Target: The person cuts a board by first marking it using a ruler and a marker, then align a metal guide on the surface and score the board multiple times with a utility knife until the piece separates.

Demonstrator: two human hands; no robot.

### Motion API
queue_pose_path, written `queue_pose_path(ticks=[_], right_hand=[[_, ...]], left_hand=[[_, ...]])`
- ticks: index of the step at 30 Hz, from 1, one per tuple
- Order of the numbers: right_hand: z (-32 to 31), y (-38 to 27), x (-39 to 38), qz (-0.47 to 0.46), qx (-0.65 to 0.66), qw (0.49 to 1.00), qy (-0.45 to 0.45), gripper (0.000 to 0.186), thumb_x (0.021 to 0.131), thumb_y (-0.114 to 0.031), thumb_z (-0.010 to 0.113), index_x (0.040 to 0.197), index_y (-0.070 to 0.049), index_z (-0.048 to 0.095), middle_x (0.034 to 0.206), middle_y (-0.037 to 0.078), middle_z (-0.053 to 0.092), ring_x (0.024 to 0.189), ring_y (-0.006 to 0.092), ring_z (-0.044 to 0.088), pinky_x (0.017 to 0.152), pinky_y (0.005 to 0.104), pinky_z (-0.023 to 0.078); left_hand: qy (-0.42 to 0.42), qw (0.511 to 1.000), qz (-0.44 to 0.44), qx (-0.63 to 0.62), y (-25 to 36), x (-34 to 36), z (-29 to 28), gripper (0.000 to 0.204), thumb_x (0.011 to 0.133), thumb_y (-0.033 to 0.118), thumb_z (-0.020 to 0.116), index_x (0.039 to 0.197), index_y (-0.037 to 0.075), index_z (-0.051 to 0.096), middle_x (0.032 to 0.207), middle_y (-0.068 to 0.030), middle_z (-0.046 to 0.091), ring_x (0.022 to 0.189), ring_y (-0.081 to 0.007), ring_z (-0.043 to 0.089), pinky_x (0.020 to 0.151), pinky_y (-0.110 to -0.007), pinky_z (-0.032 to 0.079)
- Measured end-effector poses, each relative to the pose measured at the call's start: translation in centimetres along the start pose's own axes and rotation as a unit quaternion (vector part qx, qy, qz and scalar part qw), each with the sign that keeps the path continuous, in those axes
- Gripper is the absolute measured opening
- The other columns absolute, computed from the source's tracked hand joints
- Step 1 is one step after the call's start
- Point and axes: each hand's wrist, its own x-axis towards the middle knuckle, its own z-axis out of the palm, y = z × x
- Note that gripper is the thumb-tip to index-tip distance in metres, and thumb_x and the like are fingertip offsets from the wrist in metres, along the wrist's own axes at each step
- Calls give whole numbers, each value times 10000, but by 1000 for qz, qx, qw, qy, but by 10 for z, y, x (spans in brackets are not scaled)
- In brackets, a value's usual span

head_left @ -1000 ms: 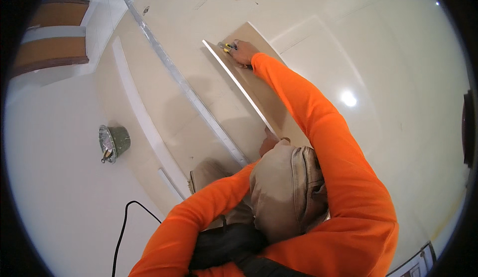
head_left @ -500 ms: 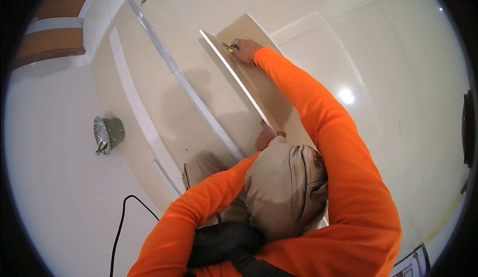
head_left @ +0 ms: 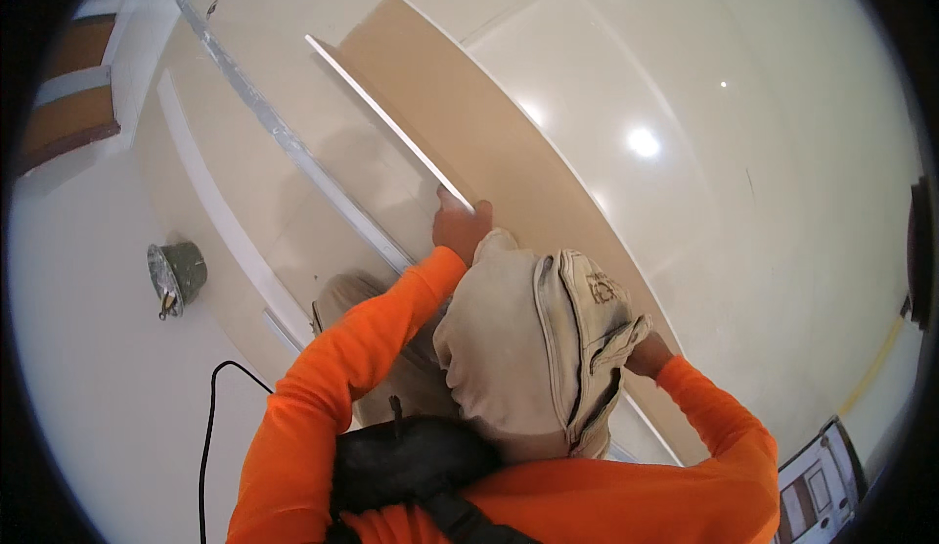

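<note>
A long plasterboard [head_left: 518, 143] with brown paper faces and white edges lies in front of me, one narrow side of it folded up. My left hand [head_left: 460, 227] is closed round the raised edge of that folded side, thumb on the brown face. Lower right, my right hand [head_left: 648, 355] is at the side pocket of my beige trouser leg [head_left: 514, 319], above the board. Cloth hides its fingers, so whether it holds anything does not show. No knife is visible now.
Left of the board lies a long metal straightedge [head_left: 284, 133] smeared with white. Further left are a dark green bucket [head_left: 186, 268] with a tool in it, a white strip [head_left: 210, 192] and a black cable [head_left: 209, 427]. The glossy floor [head_left: 773, 221] extends right.
My right hand, which held a yellow and black utility knife over the far end of the board, has drawn back to my trouser pocket. My left hand still grips the edge. The view has shifted.
</note>
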Motion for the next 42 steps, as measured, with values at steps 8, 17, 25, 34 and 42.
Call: queue_pose_path(ticks=[8, 17, 25, 34, 42], right_hand=[[-51, -1, 1, 194, 294, 887, 297, 310, 967, -284, 561, 1116, -15, 521, 702, 128, 566, 599, 226, 561, 579, 362, 471], [-92, -121, 185, -77, 375, 838, 389, 398, 987, -348, 498, 1207, -18, 521, 802, 194, 622, 741, 360, 629, 703, 418, 488], [-150, -108, 226, -32, 289, 886, 362, 431, 978, -364, 491, 1236, -19, 514, 846, 263, 625, 820, 449, 627, 752, 461, 481], [-142, -203, 329, -123, 242, 927, 257, 432, 961, -322, 482, 1236, 10, 499, 948, 316, 651, 916, 487, 626, 828, 532, 484], [-229, -293, 431, -141, 99, 960, 219, 401, 911, -252, 503, 1203, 21, 526, 1020, 294, 665, 954, 446, 652, 868, 516, 499]], left_hand=[[-15, 995, 68, 68, 22, 111, -28, 502, 814, 326, 609, 1116, -76, 612, 1054, -311, 666, 1016, -459, 639, 896, -471, 504], [22, 999, -24, 18, 14, 295, -236, 658, 817, 580, 682, 1080, -23, 692, 947, -159, 703, 818, -248, 670, 716, -417, 528], [-95, 945, 85, -300, 27, 64, 5, 448, 868, 275, 655, 1171, -50, 600, 1106, -163, 693, 1038, -304, 645, 928, -397, 477], [92, 989, 63, -94, -8, 102, -58, 323, 836, 187, 568, 1054, -38, 647, 1017, -227, 703, 1003, -378, 668, 887, -448, 496], [67, 992, 59, -93, -13, 161, -141, 460, 882, 246, 527, 1184, -88, 435, 1087, -338, 617, 984, -484, 627, 868, -498, 504]])
